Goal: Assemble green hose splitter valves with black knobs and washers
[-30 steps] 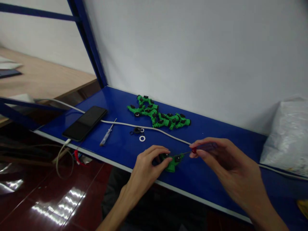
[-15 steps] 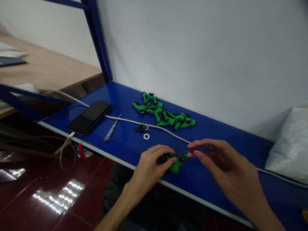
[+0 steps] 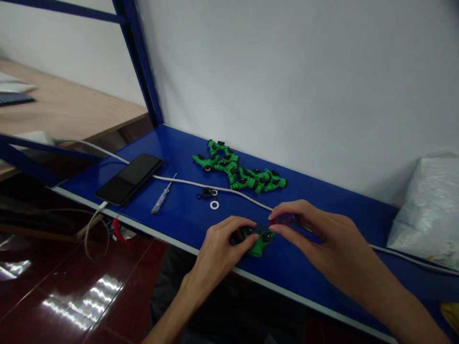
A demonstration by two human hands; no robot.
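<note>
Between the thumb and fingers of my left hand (image 3: 222, 246) is a green Y-shaped hose splitter (image 3: 257, 247) with black valve knobs, held low over the blue tabletop. My right hand (image 3: 322, 234) pinches a screwdriver (image 3: 285, 219) with a red-collared, see-through purple handle. Its thin shaft points left toward the splitter; where the tip touches is hard to make out. Beyond my hands, several more green splitters (image 3: 229, 167) lie in a cluster near the wall. A white washer ring (image 3: 214, 205) and small black rings (image 3: 207, 192) rest left of them, toward me.
A clear-handled screwdriver (image 3: 163, 195) lies beside a black phone (image 3: 129, 178) at the left. A white cable (image 3: 201, 185) runs across the blue table (image 3: 186, 224). At the right sits a plastic-wrapped bundle (image 3: 426, 210). A wooden table (image 3: 79, 98) stands at the far left.
My right hand has moved left with the screwdriver, closer to the splitter. My left hand keeps its hold. The whole view has shifted slightly.
</note>
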